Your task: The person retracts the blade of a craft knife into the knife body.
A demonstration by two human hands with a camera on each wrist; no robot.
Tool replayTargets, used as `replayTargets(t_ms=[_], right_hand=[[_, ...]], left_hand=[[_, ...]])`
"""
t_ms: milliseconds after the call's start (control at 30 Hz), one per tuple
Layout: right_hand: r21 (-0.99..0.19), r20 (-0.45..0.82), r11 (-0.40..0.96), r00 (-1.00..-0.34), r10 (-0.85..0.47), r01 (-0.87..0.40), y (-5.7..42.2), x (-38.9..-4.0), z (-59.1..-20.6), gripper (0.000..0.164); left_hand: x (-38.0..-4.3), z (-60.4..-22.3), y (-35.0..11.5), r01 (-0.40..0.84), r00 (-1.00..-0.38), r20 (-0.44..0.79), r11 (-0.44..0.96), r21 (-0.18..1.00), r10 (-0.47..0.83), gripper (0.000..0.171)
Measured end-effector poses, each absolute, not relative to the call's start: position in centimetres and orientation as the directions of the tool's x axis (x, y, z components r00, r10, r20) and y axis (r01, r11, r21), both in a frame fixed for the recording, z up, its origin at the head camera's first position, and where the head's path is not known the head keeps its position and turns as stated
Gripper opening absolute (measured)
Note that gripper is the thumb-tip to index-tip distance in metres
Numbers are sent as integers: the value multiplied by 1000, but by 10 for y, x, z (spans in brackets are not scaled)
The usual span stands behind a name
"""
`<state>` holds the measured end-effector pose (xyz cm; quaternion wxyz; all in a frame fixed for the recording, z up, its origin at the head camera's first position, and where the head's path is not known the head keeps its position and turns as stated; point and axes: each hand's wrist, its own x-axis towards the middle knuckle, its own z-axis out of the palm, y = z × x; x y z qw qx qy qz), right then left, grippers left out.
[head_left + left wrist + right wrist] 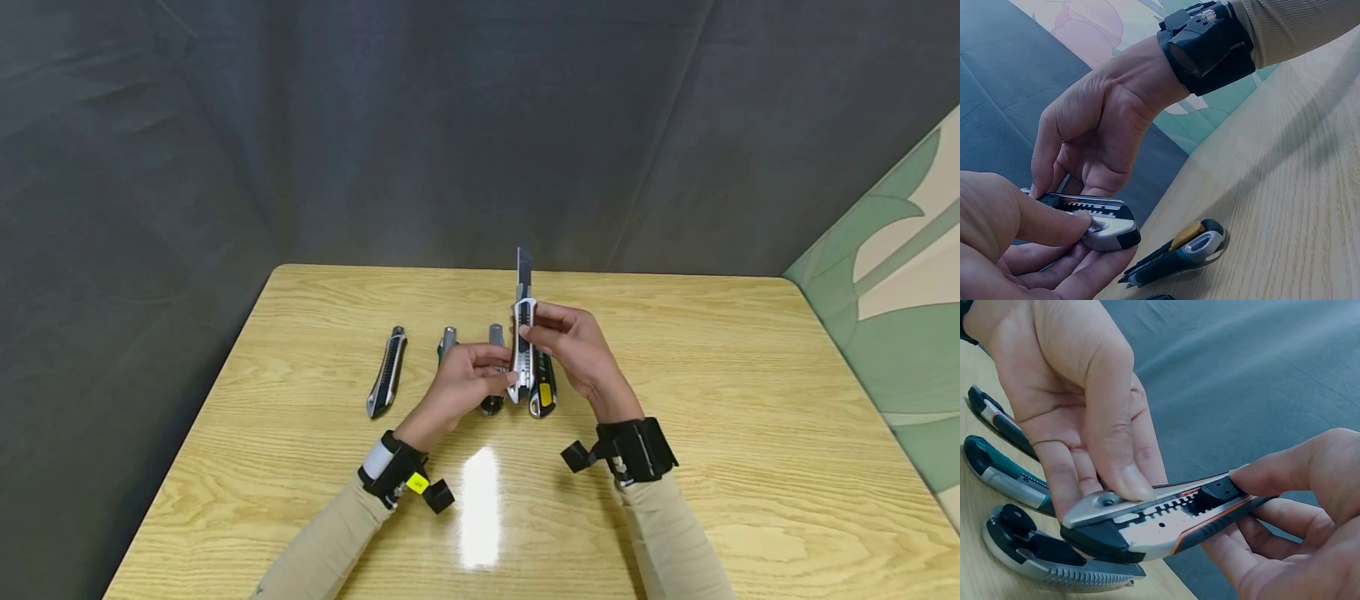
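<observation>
Both hands hold one silver-and-black snap-off utility knife (524,367) above the table, its long blade (524,268) out and pointing away from me. My left hand (468,379) pinches the butt end, thumb on top and fingers beneath. Farther up the handle, my right hand (581,350) grips it from the right, and its thumb lies at the black slider (1216,492). Orange lines edge the handle in the right wrist view. Just under the held knife lies a dark green knife with a yellow part (544,396).
More utility knives lie on the wooden table (750,417): a black-and-silver one (387,372) at left, a teal-and-silver one (1004,472) and a grey-and-black one (1054,556), both partly behind my left hand in the head view. A dark curtain (480,133) hangs behind the table.
</observation>
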<state>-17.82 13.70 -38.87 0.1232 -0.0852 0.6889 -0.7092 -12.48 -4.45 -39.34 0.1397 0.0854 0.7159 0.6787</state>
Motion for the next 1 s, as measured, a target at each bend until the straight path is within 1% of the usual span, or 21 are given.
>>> replayTargets(t_ms=[433, 667, 1000], right_hand=[[-998, -45, -27, -949, -312, 56, 139, -178, -390, 36], [-999, -36, -17, -943, -330, 44, 140, -178, -391, 37], [-998, -51, -5, -938, -342, 57, 138, -176, -390, 46]], left_hand=[[-124, -391, -42, -60, -950, -82, 84, 995, 300, 32], [-135, -420, -42, -50, -959, -67, 66, 997, 277, 31], [-135, -422, -45, -46, -963, -61, 63, 997, 264, 28]])
